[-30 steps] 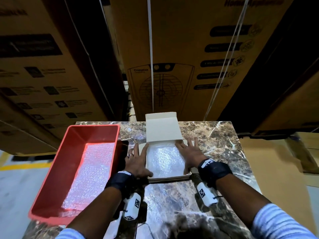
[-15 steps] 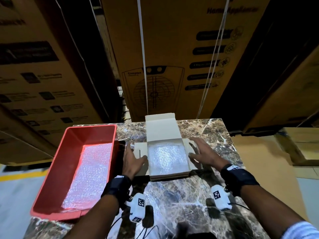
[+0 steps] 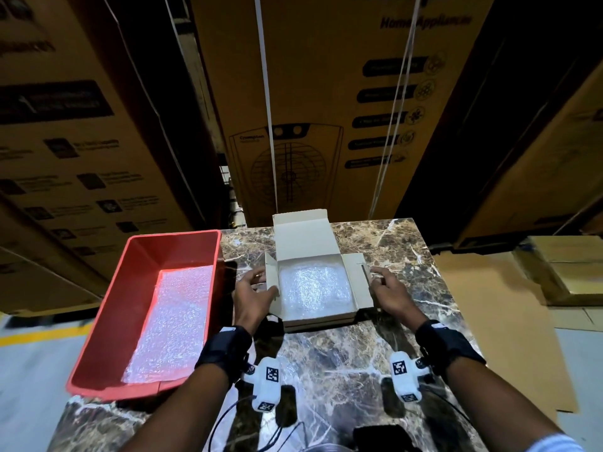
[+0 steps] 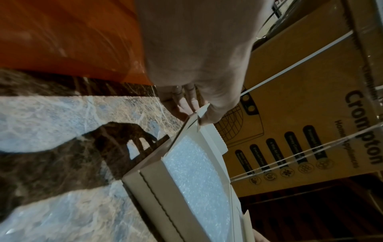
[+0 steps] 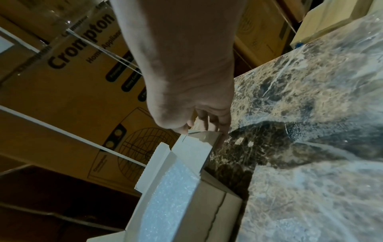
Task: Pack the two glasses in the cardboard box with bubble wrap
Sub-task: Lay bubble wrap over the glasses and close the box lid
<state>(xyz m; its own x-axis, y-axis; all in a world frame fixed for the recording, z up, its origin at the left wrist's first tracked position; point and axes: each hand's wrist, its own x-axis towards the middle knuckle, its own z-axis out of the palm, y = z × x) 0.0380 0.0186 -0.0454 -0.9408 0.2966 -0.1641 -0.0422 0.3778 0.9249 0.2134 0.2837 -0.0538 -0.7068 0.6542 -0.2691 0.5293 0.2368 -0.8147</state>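
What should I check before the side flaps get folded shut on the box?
1. Bubble wrap lies flat inside the cardboard box, below the rim: ok.
2. Both glasses under the wrap: cannot tell, no glass shows in any view.
3. Left hand grips the left side flap, thumb on its inner face: ok.
4. Right hand has hold of the right side flap: ok, its fingers sit at the flap's edge.
5. Lid stands open at the back, clear of the flaps: ok.
6. Box rests flat on the marble table, apart from the red bin: ok.
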